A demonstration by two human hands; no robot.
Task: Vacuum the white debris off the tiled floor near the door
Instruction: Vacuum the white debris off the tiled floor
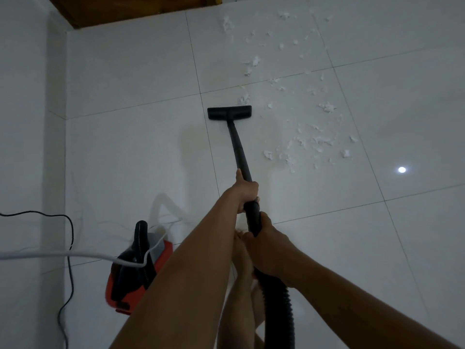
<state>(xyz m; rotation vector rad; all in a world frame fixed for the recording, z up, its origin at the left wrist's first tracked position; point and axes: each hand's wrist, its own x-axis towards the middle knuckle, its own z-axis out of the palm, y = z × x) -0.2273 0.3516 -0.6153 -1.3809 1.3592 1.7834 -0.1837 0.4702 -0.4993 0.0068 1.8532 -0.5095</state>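
Note:
A black vacuum wand point(239, 147) runs from my hands to a flat black floor head point(229, 113) resting on the white tiled floor point(130, 79). My left hand point(245, 191) grips the wand higher up. Just below it, my right hand point(264, 238) grips the wand's lower end where the ribbed black hose point(279, 306) begins. White debris point(305, 142) lies scattered to the right of and beyond the head, up toward the brown wooden door point(113, 8). One clump point(244, 99) sits just past the head's right end.
The red and black vacuum body point(136, 270) stands on the floor at my lower left, with a white cord point(63, 254) and a black cable point(70, 227) trailing along the white wall point(22, 122). My bare feet point(242, 255) show under my arms. A lamp's reflection point(401, 169) glints on the right.

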